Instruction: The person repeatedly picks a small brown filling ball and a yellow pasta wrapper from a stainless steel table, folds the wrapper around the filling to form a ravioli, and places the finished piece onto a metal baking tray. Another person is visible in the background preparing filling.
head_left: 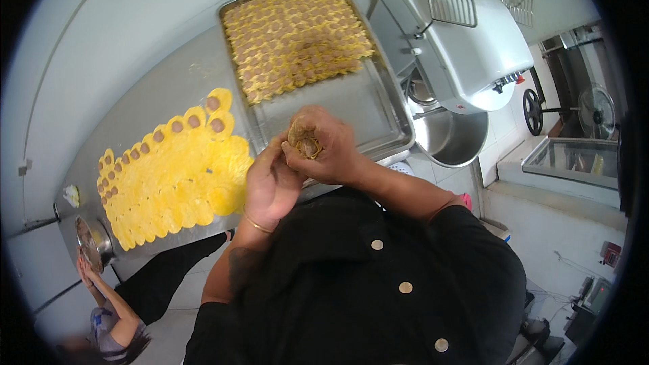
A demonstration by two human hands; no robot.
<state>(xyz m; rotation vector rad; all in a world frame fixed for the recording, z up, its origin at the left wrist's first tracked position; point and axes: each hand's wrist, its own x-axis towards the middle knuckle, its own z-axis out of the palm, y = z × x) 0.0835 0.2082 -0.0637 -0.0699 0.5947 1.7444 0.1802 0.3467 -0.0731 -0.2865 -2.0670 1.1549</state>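
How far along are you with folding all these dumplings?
Done: the metal tray is over half covered with folded dumplings. In hand: left hand and right hand pinch one dumpling. Left: a spread of yellow wrappers, some edge ones topped with filling.

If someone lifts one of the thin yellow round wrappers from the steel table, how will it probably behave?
One yellow wrapper probably droops: the sheets look very thin and lie flat, overlapping. It may tear easily, and seems light. The one in the right hand, pinched by the left hand, folds around filling, so it seems pliable.
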